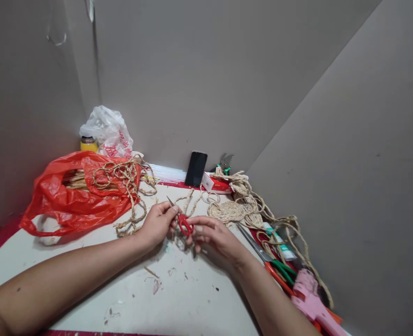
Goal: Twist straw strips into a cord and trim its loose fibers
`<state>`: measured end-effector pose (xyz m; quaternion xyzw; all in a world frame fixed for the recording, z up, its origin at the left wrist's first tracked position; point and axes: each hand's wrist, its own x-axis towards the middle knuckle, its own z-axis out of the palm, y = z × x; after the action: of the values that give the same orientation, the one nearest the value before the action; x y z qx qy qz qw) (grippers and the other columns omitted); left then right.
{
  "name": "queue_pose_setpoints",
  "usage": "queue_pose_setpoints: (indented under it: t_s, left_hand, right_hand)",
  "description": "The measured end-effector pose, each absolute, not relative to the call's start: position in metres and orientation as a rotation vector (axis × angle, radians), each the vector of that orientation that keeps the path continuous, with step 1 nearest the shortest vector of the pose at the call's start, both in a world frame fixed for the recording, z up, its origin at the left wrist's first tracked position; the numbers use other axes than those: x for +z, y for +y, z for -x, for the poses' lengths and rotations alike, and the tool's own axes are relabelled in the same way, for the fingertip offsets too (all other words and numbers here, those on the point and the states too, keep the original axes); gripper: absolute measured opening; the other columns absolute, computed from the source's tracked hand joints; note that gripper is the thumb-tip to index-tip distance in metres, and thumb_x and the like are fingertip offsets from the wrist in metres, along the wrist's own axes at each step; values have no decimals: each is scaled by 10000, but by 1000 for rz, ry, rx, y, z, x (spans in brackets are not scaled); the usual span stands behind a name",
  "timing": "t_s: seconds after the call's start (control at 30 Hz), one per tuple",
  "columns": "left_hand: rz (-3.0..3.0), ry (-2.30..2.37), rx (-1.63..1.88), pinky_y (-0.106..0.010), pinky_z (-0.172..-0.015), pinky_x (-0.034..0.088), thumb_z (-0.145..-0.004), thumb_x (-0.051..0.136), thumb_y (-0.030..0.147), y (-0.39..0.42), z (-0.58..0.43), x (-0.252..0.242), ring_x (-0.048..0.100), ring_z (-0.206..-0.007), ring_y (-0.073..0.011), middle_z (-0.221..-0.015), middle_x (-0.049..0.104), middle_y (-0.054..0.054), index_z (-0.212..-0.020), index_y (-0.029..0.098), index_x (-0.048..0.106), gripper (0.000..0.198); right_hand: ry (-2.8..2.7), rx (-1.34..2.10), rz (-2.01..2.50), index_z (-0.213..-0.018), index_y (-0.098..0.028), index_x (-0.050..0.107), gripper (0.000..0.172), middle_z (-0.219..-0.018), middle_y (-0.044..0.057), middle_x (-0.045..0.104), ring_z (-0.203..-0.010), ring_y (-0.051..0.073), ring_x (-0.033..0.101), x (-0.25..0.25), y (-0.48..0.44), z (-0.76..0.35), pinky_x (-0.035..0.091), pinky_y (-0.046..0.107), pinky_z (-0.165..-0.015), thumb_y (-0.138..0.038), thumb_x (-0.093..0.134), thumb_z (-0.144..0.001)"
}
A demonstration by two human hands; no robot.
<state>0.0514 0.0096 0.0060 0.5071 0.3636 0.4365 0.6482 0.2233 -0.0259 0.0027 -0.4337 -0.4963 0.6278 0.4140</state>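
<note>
Small red-handled scissors (185,226) are between my two hands over the middle of the white board, with their dark blade pointing up and left. My left hand (160,221) pinches them near the pivot between thumb and fingers. The fingers of my right hand (215,238) curl against the red handle loops. Just beyond the hands lies a loose end of braided straw rope (188,203). A flat oval coil of the same rope (226,211) rests to the right of it. What lies beneath my fingers is partly hidden.
To the left, a red plastic bag (69,210) holds straw, with tangled rope (132,217) draped over it. A phone (196,169) leans at the back wall. Large shears (255,242), a tube (283,247) and a pink glue gun (311,296) line the right edge. Scraps dot the white board (178,298).
</note>
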Motion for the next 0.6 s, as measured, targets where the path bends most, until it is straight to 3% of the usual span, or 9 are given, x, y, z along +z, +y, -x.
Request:
queue_pose_setpoints:
  t_s: [0.1, 0.2, 0.33, 0.43, 0.6]
  left_hand:
    - [-1166, 775, 996, -195, -439, 375, -733, 629, 506, 10, -52, 8, 452, -420, -72, -519, 505, 46, -757, 151, 555, 363]
    - [-1213, 716, 1026, -196, -455, 383, -751, 613, 506, 9, -51, 12, 466, -439, -77, -530, 515, 46, -845, 150, 576, 371]
    - [-1173, 727, 1096, -192, -479, 394, -795, 567, 471, 11, -49, 18, 474, -458, -79, -531, 498, 58, -854, 174, 533, 305]
    - [-1136, 716, 1093, -187, -481, 400, -786, 573, 473, 12, -48, 20, 470, -475, -76, -562, 495, 56, -835, 180, 521, 302]
    - [-1196, 645, 1015, -184, -492, 389, -746, 619, 491, 9, -49, 22, 471, -500, -70, -613, 519, 41, -823, 165, 550, 342]
  right_hand:
    - [-1101, 1264, 1157, -757, -146, 634, 366, -521, 15, 612, -406, 119, 532, -4, -23, -212, 412, 225, -391, -512, 629, -770]
    - [-1092, 1069, 1159, -814, -165, 646, 393, -489, -6, 582, -396, 125, 524, -7, -29, -205, 411, 241, -405, -544, 541, -827]
    - [-1224, 604, 1104, -937, -194, 675, 309, -697, 35, 667, -512, 133, 576, -3, -38, -207, 472, 284, -547, -467, 573, -837]
    - [-1001, 858, 1051, -902, -219, 635, 247, -812, 14, 665, -491, 70, 524, -1, -33, -211, 444, 216, -503, -448, 621, -808]
    - [-928, 1535, 1048, -761, -155, 611, 341, -560, -17, 550, -357, 46, 352, -1, -23, -210, 257, 159, -316, -488, 678, -730]
